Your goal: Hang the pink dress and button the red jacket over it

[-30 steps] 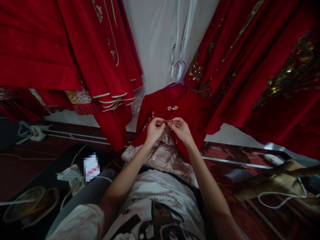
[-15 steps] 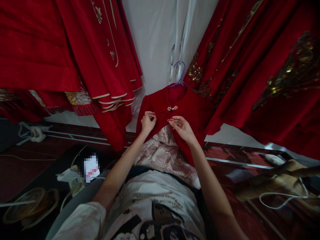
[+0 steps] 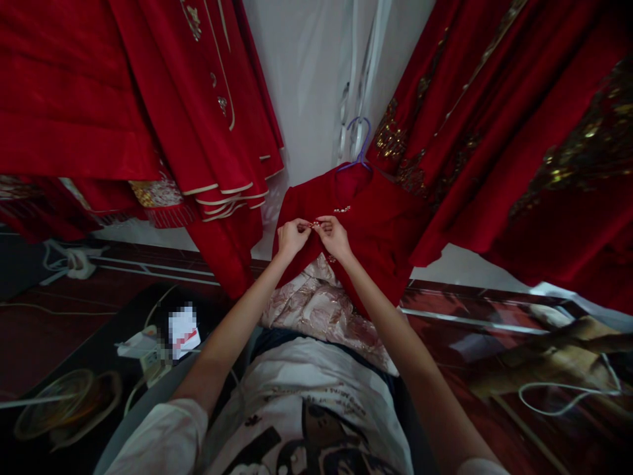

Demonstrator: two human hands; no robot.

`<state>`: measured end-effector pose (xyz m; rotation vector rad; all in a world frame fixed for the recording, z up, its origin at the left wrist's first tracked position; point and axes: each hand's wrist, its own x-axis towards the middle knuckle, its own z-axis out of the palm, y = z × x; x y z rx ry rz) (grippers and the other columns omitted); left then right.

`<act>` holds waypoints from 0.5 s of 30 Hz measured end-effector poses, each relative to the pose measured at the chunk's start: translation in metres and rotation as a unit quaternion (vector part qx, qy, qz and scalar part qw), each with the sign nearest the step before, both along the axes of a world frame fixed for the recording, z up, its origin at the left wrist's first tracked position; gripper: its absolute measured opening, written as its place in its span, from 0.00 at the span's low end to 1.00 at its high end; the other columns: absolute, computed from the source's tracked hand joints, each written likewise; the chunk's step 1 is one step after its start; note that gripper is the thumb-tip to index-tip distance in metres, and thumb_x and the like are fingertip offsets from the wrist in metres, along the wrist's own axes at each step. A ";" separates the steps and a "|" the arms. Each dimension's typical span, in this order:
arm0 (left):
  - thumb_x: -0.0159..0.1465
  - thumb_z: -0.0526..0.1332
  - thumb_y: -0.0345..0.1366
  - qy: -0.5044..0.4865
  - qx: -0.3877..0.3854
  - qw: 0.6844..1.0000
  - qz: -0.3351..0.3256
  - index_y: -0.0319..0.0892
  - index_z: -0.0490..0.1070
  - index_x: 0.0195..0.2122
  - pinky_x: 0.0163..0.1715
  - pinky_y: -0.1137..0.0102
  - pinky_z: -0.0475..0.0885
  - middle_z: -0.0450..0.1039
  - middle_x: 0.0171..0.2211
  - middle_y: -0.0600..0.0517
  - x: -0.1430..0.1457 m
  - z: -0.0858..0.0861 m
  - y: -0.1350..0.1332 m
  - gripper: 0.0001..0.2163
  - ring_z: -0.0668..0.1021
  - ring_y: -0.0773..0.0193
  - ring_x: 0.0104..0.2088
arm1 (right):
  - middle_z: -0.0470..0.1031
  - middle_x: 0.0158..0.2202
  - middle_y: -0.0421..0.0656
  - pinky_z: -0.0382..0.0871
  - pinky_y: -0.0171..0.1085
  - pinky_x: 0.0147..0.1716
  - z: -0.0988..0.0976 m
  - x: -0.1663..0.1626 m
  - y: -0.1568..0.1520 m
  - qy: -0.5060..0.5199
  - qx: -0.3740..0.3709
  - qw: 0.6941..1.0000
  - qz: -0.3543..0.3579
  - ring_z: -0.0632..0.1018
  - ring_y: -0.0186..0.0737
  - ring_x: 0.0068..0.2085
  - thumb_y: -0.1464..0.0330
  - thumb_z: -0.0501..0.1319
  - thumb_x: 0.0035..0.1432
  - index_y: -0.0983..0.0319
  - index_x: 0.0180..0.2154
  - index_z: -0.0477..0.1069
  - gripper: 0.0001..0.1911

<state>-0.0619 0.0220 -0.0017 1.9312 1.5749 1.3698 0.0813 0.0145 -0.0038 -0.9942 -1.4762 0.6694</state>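
A small red jacket (image 3: pixel 380 224) hangs on a purple hanger (image 3: pixel 360 142) in front of me. My left hand (image 3: pixel 291 238) and my right hand (image 3: pixel 334 236) meet at its front edge, just left of a pearl clasp (image 3: pixel 341 209) below the collar. Both pinch the red cloth and a small fastener between fingertips. Under the jacket a pale gold patterned fabric (image 3: pixel 321 310) spills toward my lap.
Red embroidered garments hang on the left (image 3: pixel 148 112) and on the right (image 3: pixel 519 132), with a white wall between them. On the dark floor lie a power strip with white cables (image 3: pixel 143 346), a round spool (image 3: pixel 54 409) and another cable (image 3: pixel 564 396).
My hands pulled apart and opened the jacket's front over the gold fabric. Now they have come together again, higher and further left on the jacket. The view shifted slightly.
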 end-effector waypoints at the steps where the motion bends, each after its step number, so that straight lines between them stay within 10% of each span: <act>1: 0.56 0.63 0.32 0.024 0.002 1.000 0.017 0.43 0.75 0.36 0.41 0.66 0.71 0.77 0.35 0.49 -0.001 0.000 0.000 0.06 0.78 0.61 0.36 | 0.72 0.32 0.40 0.71 0.36 0.37 -0.004 -0.001 0.004 -0.011 -0.006 1.000 -0.019 0.74 0.34 0.32 0.66 0.62 0.52 0.61 0.40 0.68 0.12; 15: 0.53 0.64 0.27 -0.065 0.007 0.996 -0.066 0.39 0.71 0.36 0.36 0.71 0.72 0.77 0.34 0.49 0.002 -0.023 0.016 0.09 0.77 0.66 0.33 | 0.74 0.32 0.41 0.71 0.36 0.38 -0.017 0.001 0.009 -0.023 -0.018 0.998 -0.058 0.75 0.35 0.32 0.66 0.62 0.51 0.62 0.38 0.70 0.10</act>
